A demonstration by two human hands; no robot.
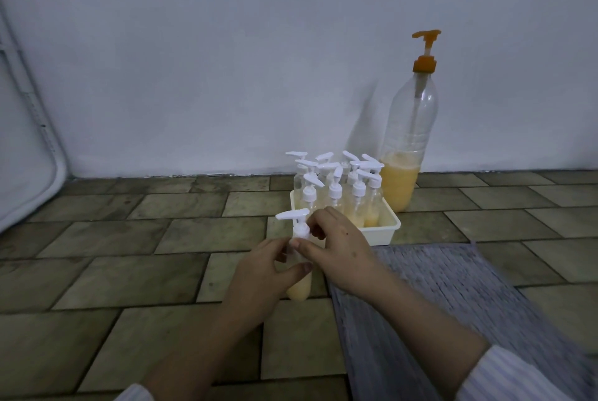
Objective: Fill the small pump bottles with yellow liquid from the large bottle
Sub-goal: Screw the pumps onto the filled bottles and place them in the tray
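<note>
A small clear pump bottle (pixel 299 290) holding yellow liquid stands on the tiled floor in front of me. My left hand (pixel 262 271) grips its body from the left. My right hand (pixel 336 248) pinches the white pump cap (pixel 299 225) at its collar. Behind them, a white tray (pixel 385 232) holds several small pump bottles (pixel 336 193) with yellow liquid in them. The large clear bottle (pixel 409 141) with an orange pump stands to the right of the tray against the wall, yellow liquid filling its lower part.
A grey woven mat (pixel 453 297) lies on the floor to the right under my right forearm. A white wall (pixel 226 60) runs behind the bottles. A pale curved frame (pixel 29 141) leans at the far left.
</note>
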